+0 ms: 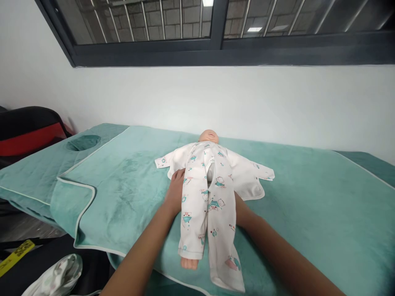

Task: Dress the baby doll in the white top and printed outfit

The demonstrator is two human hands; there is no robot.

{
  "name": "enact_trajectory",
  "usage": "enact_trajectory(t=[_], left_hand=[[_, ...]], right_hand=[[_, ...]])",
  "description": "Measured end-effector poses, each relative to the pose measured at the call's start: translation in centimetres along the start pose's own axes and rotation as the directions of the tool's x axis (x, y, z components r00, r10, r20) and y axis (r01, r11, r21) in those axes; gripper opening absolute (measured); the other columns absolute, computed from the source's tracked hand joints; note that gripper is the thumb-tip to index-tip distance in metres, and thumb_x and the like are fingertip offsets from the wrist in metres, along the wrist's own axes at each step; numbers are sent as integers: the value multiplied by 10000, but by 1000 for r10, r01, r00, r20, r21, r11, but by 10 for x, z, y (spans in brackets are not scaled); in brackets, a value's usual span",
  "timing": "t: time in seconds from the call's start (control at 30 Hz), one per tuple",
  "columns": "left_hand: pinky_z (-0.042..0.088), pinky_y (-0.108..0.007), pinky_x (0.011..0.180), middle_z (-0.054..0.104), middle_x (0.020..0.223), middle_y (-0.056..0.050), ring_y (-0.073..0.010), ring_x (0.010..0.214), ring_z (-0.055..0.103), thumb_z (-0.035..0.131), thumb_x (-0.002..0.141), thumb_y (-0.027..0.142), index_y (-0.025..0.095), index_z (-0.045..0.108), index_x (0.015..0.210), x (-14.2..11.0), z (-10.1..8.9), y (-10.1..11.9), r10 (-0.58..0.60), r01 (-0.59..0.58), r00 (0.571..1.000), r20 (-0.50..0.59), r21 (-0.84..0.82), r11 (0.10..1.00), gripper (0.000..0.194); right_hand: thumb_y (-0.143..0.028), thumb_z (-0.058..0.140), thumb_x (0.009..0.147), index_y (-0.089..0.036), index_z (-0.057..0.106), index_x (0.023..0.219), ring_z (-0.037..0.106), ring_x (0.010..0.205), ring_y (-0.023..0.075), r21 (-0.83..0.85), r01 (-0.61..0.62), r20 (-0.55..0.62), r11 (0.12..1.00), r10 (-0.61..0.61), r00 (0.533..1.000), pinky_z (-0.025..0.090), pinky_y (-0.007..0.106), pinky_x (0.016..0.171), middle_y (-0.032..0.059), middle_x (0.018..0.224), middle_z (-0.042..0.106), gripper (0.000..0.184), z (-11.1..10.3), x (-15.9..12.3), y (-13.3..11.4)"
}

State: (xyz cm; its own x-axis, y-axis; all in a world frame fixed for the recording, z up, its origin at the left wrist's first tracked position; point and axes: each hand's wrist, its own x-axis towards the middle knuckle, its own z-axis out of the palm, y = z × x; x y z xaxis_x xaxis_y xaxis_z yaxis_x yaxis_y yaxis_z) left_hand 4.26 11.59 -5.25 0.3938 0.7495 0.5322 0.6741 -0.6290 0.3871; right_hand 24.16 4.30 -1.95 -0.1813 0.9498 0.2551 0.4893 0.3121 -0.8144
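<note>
A baby doll lies on its back, head toward the wall. It wears a white printed baby shirt, sleeves spread to both sides. White printed baby trousers cover its front and legs. A bare foot sticks out of the left trouser leg; the right leg's cuff lies flat with no foot showing. My left hand is closed at the trousers' left side near the waist, its fingers bent and thumb hidden. My right hand reaches under the trousers' right side, its fingers hidden behind the cloth.
A teal cover with pale piping lies over the padded bed, which has a face hole at left. The white wall and window stand behind. A black and red chair is at left; rolled printed cloth lies lower left.
</note>
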Motion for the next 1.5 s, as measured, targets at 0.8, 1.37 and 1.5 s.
enact_trajectory(t=[0.8, 1.37, 1.5], left_hand=[[429, -365, 818, 645, 866, -70, -234, 885, 558, 487, 877, 167, 207, 626, 868, -5, 5, -5, -65, 63, 998, 23, 89, 994, 145], [401, -365, 748, 632, 899, -62, -227, 888, 511, 570, 831, 102, 178, 615, 788, -30, 0, -8, 75, -58, 994, -84, 189, 980, 98], [399, -366, 752, 638, 897, -56, -226, 902, 510, 547, 833, 77, 179, 624, 806, -30, -1, -8, 58, -45, 996, -71, 172, 984, 131]], right_hand=[[-412, 690, 756, -221, 646, 1106, 617, 1115, 345, 20, 22, -38, 1000, -21, 999, 504, 498, 958, 120, 1188, 680, 402, 3, -1, 14], [-64, 529, 801, -240, 760, 871, 651, 988, 250, -535, 291, 0, 793, -345, 939, 487, 432, 925, 59, 937, 748, 299, -15, -27, 48], [45, 472, 737, -254, 759, 835, 644, 976, 223, -524, 283, -26, 803, -347, 937, 478, 410, 930, 34, 902, 747, 426, -18, -40, 46]])
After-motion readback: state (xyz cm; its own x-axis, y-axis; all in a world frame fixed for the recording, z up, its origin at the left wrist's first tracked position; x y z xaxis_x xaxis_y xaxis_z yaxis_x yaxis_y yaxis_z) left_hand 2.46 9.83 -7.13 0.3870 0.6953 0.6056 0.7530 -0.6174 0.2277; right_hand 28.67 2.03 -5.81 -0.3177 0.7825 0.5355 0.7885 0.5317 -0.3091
